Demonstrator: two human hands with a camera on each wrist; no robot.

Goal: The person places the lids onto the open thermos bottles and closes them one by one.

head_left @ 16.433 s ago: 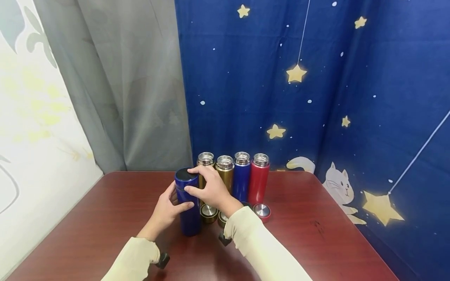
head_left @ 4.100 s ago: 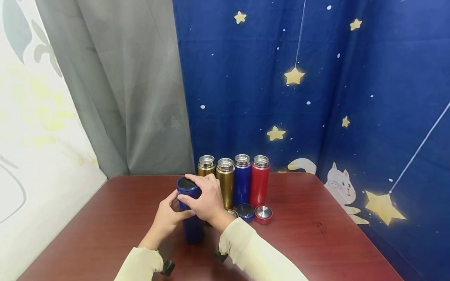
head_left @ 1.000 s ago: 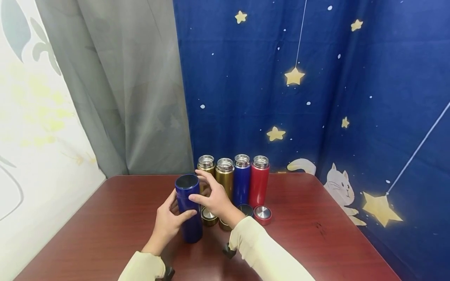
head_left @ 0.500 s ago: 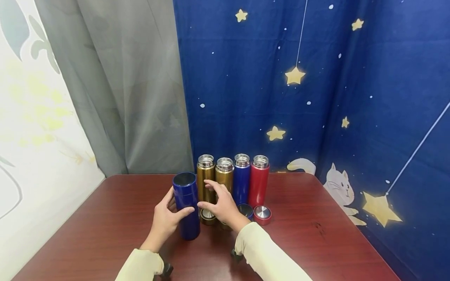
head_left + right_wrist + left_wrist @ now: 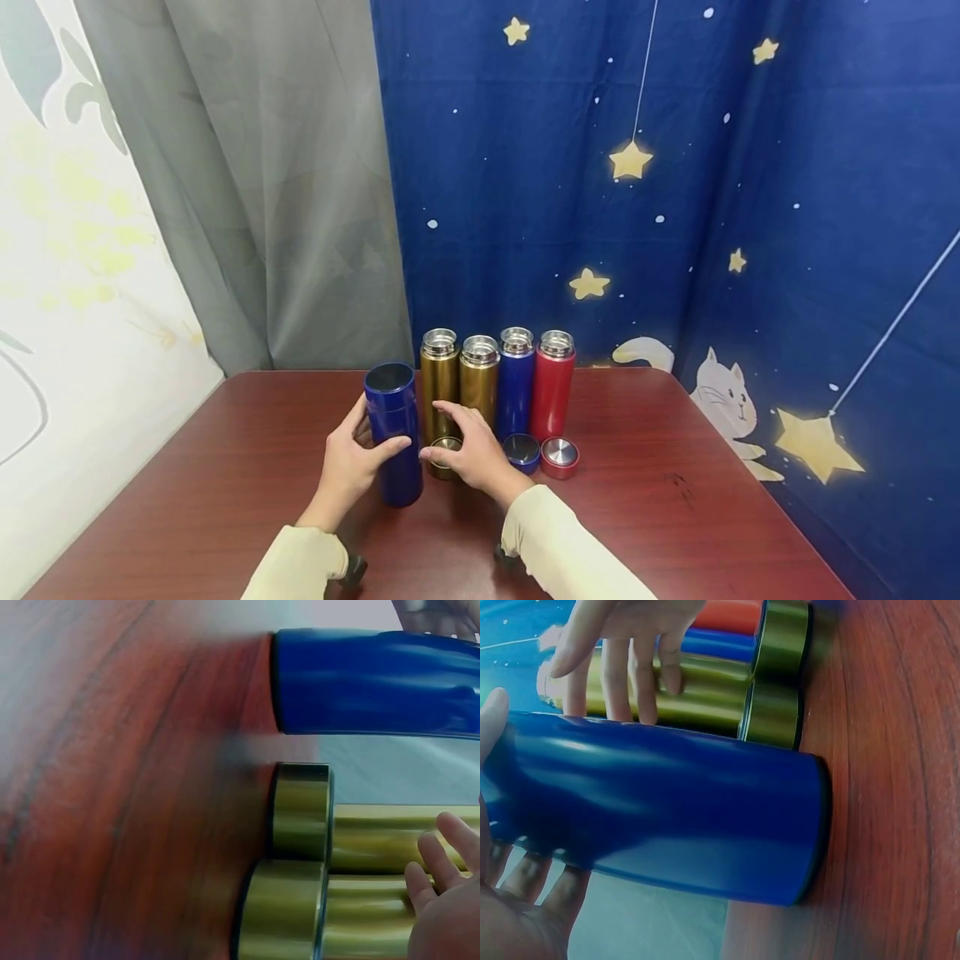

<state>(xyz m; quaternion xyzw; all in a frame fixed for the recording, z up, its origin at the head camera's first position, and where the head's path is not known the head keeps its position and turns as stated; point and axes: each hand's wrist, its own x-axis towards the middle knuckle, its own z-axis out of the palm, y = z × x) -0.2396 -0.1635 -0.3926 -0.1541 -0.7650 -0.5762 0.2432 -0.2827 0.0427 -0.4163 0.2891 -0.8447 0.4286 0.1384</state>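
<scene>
Light slides along the smooth, glossy cylinder of the capped blue flask (image 5: 397, 454), which we see upright at the left front of the row. Our left hand (image 5: 347, 468) curls fingers and thumb round its wall; our right hand (image 5: 476, 454), fingers loosely spread and thumb apart, hangs just beside it. Behind, we see two shiny gold flasks (image 5: 480, 396), a second blue flask (image 5: 515, 392) and a red flask (image 5: 552, 396), their necks ringed silvery metal. Squat round caps sit before them: gold caps (image 5: 302, 814), a black-topped blue cap (image 5: 522, 451), a silver-topped red cap (image 5: 560, 455). Streaky grain marks the red-brown table (image 5: 637, 525).
</scene>
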